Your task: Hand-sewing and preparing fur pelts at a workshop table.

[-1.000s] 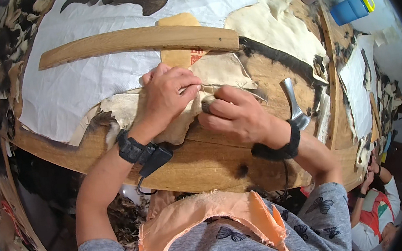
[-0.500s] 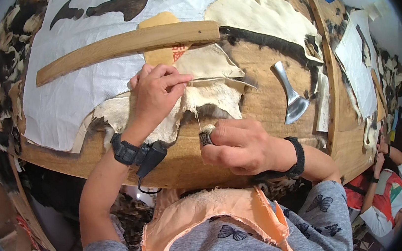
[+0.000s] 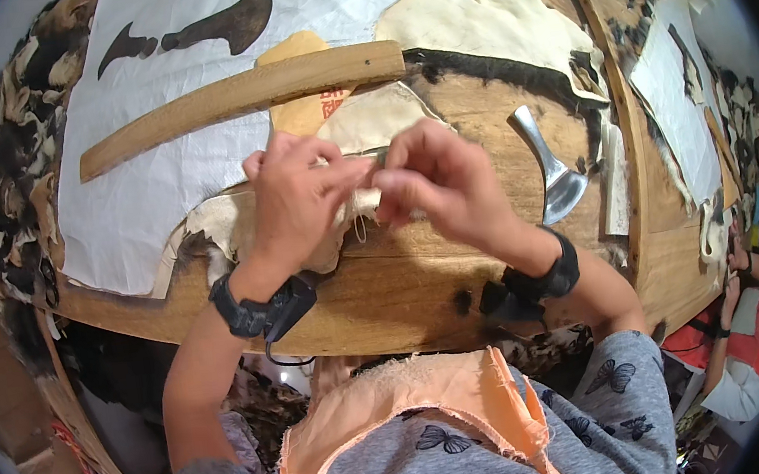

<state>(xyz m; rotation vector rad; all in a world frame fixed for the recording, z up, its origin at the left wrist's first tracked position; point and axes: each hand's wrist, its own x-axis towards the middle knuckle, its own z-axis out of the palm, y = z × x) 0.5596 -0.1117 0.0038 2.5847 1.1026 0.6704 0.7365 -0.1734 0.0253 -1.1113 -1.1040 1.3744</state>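
Observation:
My left hand (image 3: 295, 195) is closed at the upper edge of a pale, fur-backed hide piece (image 3: 226, 219), its thumb and forefinger pinching the edge. My right hand (image 3: 448, 182) has come right up beside those fingertips. Its fingers are curled in a pinch, and what they hold is hidden and slightly blurred. A loop of pale thread (image 3: 361, 230) hangs below the fingertips, against the hide. Just above lies another pale hide piece (image 3: 366, 119), partly covered by my right hand.
A long wooden bar (image 3: 242, 98) lies across white sheeting (image 3: 160, 196) and a tan paper piece (image 3: 297, 48). A metal hand blade (image 3: 552, 170) is at the right, dark blade-shaped pieces (image 3: 224, 22) at the back. Beyond the wooden strip (image 3: 624, 144), a co-worker's hands (image 3: 736, 267) show.
My right hand has moved up and away from me, from below the hide to beside my left fingertips. The thread, taut before, now hangs as a slack loop.

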